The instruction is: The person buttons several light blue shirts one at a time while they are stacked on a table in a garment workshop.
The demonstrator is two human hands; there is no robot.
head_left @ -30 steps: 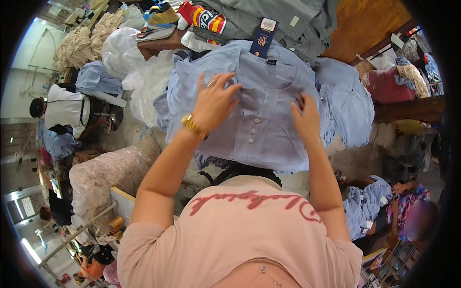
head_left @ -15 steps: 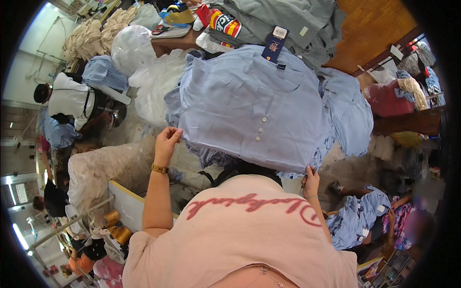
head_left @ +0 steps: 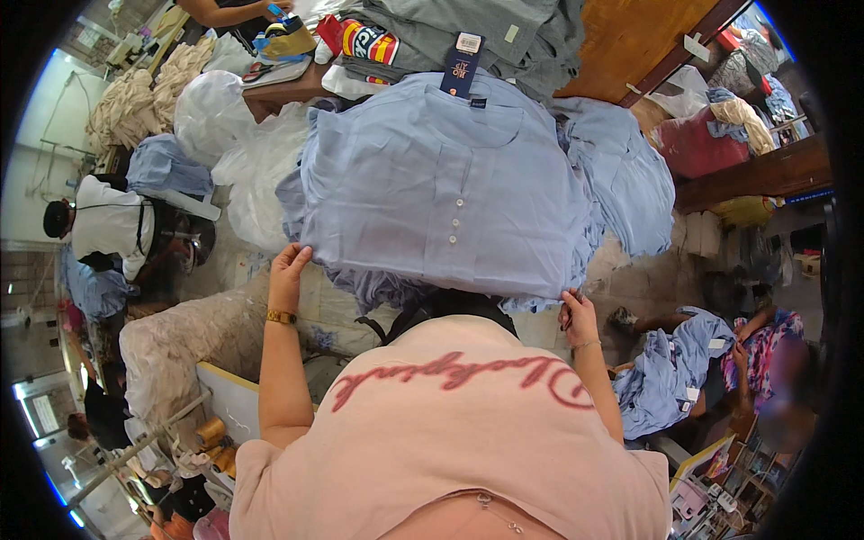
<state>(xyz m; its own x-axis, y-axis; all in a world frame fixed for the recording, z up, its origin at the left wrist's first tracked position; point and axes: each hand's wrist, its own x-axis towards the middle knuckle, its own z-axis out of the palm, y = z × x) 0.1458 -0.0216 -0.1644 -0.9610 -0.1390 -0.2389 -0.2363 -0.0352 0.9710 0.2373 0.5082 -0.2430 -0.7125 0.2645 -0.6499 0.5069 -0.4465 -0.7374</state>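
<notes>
A light blue shirt (head_left: 387, 198) with a short row of white buttons lies spread out, folded, on a stack of similar blue garments (head_left: 378, 290). A dark blue hang tag (head_left: 462, 65) lies at its collar, on the far side. My left hand (head_left: 288, 270) pinches the near left corner of the shirt between thumb and fingers. At the near right corner, my right hand (head_left: 579, 317) grips the hem, its fingers curled. Between my hands the near edge runs nearly straight.
More blue garments (head_left: 621, 175) hang at the right of the stack. Grey garments (head_left: 486, 31) are piled beyond it. Clear plastic bags (head_left: 256, 171) bulge on the left. A person (head_left: 117, 220) bends at far left; another person (head_left: 765, 355) handles blue cloth at lower right.
The whole view has shifted, so the stack sits further left and higher in the picture. Both hands stay at the shirt's near corners. An arm now shows at the far top left.
</notes>
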